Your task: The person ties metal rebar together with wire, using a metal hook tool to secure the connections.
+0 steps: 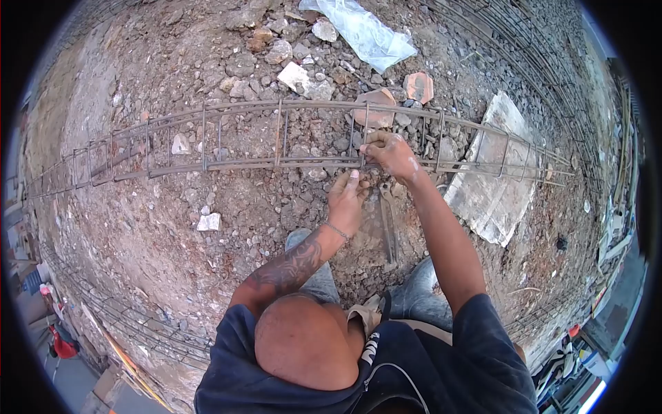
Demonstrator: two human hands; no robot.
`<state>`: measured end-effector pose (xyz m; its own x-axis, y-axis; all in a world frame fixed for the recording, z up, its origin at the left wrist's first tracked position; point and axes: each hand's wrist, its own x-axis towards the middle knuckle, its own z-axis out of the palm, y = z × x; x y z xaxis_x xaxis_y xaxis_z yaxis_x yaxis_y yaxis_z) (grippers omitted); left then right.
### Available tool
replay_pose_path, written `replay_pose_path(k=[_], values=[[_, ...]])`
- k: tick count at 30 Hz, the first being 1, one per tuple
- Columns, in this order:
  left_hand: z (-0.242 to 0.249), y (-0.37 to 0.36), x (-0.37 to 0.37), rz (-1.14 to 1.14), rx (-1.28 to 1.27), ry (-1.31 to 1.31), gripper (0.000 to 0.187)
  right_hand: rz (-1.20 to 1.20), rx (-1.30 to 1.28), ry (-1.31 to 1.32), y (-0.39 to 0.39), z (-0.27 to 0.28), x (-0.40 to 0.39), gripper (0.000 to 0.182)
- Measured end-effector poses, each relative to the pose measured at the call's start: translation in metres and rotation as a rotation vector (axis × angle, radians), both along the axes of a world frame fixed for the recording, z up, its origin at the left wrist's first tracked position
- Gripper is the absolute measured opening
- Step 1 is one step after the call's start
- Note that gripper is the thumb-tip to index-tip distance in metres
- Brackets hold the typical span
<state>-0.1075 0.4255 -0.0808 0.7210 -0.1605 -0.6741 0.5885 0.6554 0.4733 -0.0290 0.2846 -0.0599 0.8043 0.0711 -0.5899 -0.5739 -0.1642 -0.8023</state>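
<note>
The rebar cage lies on rubble, its long axis running left to right. The right hand has its fingers pinched around a stirrup. The left hand has its fingers curled just under the lower bar; what they grip, I cannot tell

An outdoor construction site — the ground is bare, packed dirt strewn with stones and broken brick pieces. A long rebar cage of tied steel bars lies across it, more steel reinforcement is stacked at the far right, and a crumpled plastic sheet and a concrete slab lie among the rubble.
</note>
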Motion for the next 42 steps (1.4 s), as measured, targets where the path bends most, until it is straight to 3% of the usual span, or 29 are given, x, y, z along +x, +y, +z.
replay_pose_path(k=[2, 7, 9, 10, 11, 13, 15, 17, 20, 22, 26, 28, 30, 32, 33, 35, 37, 38, 39, 40, 42], values=[[0.007, -0.003, -0.002, -0.08, -0.154, 0.109, 0.017, 0.035, -0.002, -0.003, -0.003, 0.0, 0.006, 0.023], [0.004, -0.01, -0.005, -0.094, 0.039, 0.009, 0.013, 0.157, -0.131, -0.087, -0.005, 0.007, 0.008, 0.021], [0.016, -0.014, 0.001, -0.086, 0.41, -0.257, 0.012, 0.166, -0.186, -0.108, -0.008, 0.015, 0.004, 0.022], [0.02, -0.011, 0.011, -0.183, 0.727, -0.417, 0.009, 0.162, -0.32, -0.272, -0.01, 0.018, 0.002, 0.02], [0.023, -0.005, 0.021, -0.193, 0.72, -0.424, 0.009, 0.157, -0.459, -0.429, -0.013, 0.022, -0.003, 0.018], [0.03, 0.006, 0.042, -0.483, 1.129, -0.957, 0.01, 0.032, -0.505, -0.514, -0.011, 0.029, -0.026, 0.015], [0.051, 0.002, 0.067, -0.638, 1.191, -1.041, 0.008, -0.549, -0.42, -0.508, 0.002, 0.041, -0.057, 0.016], [0.055, -0.004, 0.09, -0.933, 1.324, -1.21, 0.008, -0.426, -0.646, -0.508, 0.009, 0.017, -0.103, 0.027], [0.022, -0.019, 0.119, -0.968, 1.418, -1.368, 0.008, -0.067, -0.923, -0.415, 0.028, -0.003, -0.166, 0.045], [0.041, -0.036, 0.144, -0.886, 1.631, -1.328, 0.008, -0.019, -0.934, -0.343, 0.03, -0.012, -0.194, 0.048], [0.078, -0.043, 0.178, -0.787, 1.417, -1.338, 0.011, 0.01, -0.952, -0.222, 0.026, 0.001, -0.198, 0.055], [0.09, -0.051, 0.164, -0.826, 1.057, -1.294, 0.018, -0.059, -0.927, -0.139, 0.021, -0.001, -0.192, 0.056], [0.073, -0.055, 0.147, -0.907, 1.104, -1.327, 0.024, 0.124, -0.882, -0.01, 0.012, -0.012, -0.193, 0.057], [0.06, -0.056, 0.131, -1.135, 1.286, -1.28, 0.04, 0.141, -0.867, 0.019, 0.008, -0.021, -0.196, 0.057], [0.06, -0.056, 0.123, -1.138, 1.279, -1.288, 0.04, 0.172, -0.84, 0.033, 0.006, -0.023, -0.196, 0.057], [0.062, -0.054, 0.102, -0.804, 1.225, -1.528, 0.044, 0.145, -0.864, -0.026, 0.002, -0.011, -0.198, 0.058], [0.072, -0.052, 0.075, -0.865, 1.077, -1.436, 0.046, 0.029, -0.782, 0.055, -0.003, 0.007, -0.196, 0.047], [0.076, -0.05, 0.056, -0.881, 0.966, -1.213, 0.047, 0.027, -0.78, 0.055, -0.008, 0.013, -0.196, 0.047], [0.08, -0.048, 0.035, -0.887, 0.853, -0.988, 0.048, -0.045, -0.589, -0.007, -0.015, 0.019, -0.2, 0.04], [0.07, -0.045, 0.008, -0.825, 0.921, -0.929, 0.052, -0.115, -0.397, -0.065, -0.02, 0.023, -0.204, 0.034], [0.03, -0.049, -0.033, -0.761, 0.983, -0.881, 0.056, -0.192, -0.399, -0.064, -0.022, 0.025, -0.208, 0.03]])
